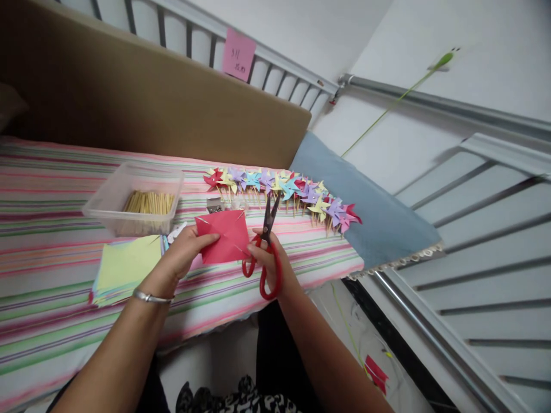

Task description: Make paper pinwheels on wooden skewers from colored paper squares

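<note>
A square of red paper with slits cut in from its corners is pinched in my left hand, the thumb lying on top. My right hand grips red-handled scissors, their dark blades slightly apart and pointing away from me. The right fingertips also reach the paper's lower right corner. Left of my hands lies a stack of coloured paper squares, pale yellow on top. Behind the red paper, a small box of metal pins is partly covered.
Several small paper pinwheels on sticks lie in a row at the back. A clear plastic tub holds wooden sticks. A brown board stands behind the striped cloth. Metal rails rise at the right.
</note>
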### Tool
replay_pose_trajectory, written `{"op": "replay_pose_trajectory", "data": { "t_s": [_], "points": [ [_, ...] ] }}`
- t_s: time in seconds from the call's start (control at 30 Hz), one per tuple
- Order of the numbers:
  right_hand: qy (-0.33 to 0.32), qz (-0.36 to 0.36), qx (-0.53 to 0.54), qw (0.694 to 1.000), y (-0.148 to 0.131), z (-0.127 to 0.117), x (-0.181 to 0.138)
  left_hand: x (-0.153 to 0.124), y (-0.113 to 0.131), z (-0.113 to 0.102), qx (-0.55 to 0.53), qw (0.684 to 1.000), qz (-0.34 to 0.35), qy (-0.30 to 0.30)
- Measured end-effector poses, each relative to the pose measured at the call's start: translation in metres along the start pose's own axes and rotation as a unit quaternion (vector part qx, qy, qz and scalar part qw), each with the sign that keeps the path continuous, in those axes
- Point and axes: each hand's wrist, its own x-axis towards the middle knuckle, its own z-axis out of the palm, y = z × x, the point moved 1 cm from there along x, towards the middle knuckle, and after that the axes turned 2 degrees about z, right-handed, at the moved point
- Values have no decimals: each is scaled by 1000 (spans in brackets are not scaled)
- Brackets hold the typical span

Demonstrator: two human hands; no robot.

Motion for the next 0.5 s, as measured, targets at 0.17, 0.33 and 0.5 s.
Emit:
{"op": "replay_pose_trajectory", "data": {
  "t_s": [0.17, 0.33, 0.5],
  "points": [
    [-5, -48, 44, 998, 3, 19, 17, 0, 2, 4, -70, 997, -26, -27],
    [20, -88, 60, 994, 2, 39, 38, 7, 7, 5, -225, 974, 3, 32],
    [52, -115, 76, 989, 13, 58, 61, 17, -2, 10, -295, 954, 48, 37]
  ]
}}
